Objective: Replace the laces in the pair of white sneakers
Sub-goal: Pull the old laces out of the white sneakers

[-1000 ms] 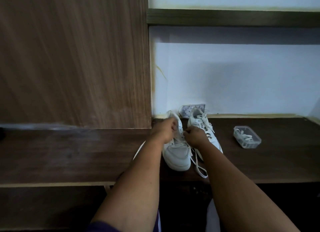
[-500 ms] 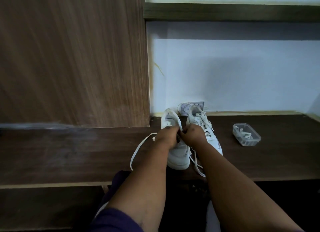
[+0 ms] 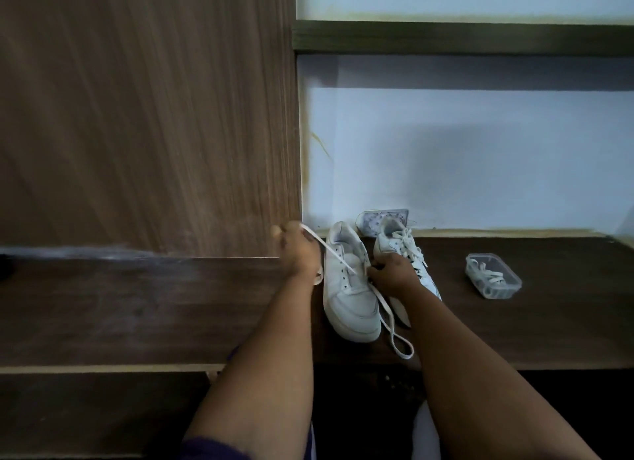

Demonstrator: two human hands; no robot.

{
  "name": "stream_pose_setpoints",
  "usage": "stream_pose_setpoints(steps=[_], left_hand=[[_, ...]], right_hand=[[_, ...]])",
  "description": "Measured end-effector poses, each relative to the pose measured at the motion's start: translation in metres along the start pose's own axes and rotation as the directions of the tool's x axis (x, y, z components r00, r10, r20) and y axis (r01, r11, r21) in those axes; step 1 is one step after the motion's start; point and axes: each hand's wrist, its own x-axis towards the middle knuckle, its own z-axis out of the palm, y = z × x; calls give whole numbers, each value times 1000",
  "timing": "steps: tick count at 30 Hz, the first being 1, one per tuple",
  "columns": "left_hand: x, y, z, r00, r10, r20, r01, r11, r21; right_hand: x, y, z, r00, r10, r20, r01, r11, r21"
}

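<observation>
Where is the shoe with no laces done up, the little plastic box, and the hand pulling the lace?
left sneaker (image 3: pixel 350 308), head view, on its toe cap.
plastic box (image 3: pixel 507 285), head view, on its near rim.
left hand (image 3: pixel 301 253), head view, on the back of the hand.

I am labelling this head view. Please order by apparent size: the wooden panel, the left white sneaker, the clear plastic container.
1. Brown wooden panel, largest by far.
2. Left white sneaker.
3. Clear plastic container, smallest; it lies about as far away, so the ranking seems safe.
</observation>
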Motion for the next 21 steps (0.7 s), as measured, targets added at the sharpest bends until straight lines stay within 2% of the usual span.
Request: stream_pose_setpoints(steps=[1,2,3,4,5,6,7,8,9,10,11,13,15,18,21], left_hand=[[9,8,-9,994,-68,-84,49,975,-216],[18,13,-16,979,-176,-99,119,898,-423],[22,16,-22,959,-273,-78,185,811,-556],[21,13,-27,933,-360,33,278,656,-702],[14,15,-32,908,-376,186,373,520,-768],[10,16,-31,893,-341,295,439,513,-737],[3,20,-30,899,-283,334,436,645,-628],[-4,22,-27,937,-160,309,287,859,-425],[-13,23,-22,937,-8,350,80,978,-192],[-17,17,-14,894,158,419,-198,979,54],[-22,11,-7,821,211,530,-365,908,204],[-27,0,6,709,195,678,-552,752,361],[-31,-9,14,663,179,727,-621,674,399],[-32,-12,21,683,192,705,-613,676,410],[-29,-14,24,673,200,712,-617,682,392]], right_hand=[[1,1,1,1000,1,3,-1,1000,7],[1,0,1,1000,0,10,0,1000,10],[1,-1,2,1000,-5,18,5,1000,6],[2,-3,2,1000,-7,20,7,1000,-2],[2,-4,3,1000,-5,18,6,1000,-5],[2,-4,3,1000,-3,15,3,1000,-1],[2,-5,3,1000,0,11,0,1000,5],[1,-5,4,1000,3,9,-3,1000,9],[0,-5,4,1000,8,6,-8,1000,12],[0,-5,4,1000,11,3,-11,1000,17],[-1,-5,4,1000,13,-3,-13,1000,24],[-2,-5,3,1000,18,-13,-18,999,38],[-3,-4,3,1000,20,-21,-19,999,49],[-3,-3,4,1000,14,-21,-13,999,51],[-1,-3,3,1000,21,-8,-20,998,56]])
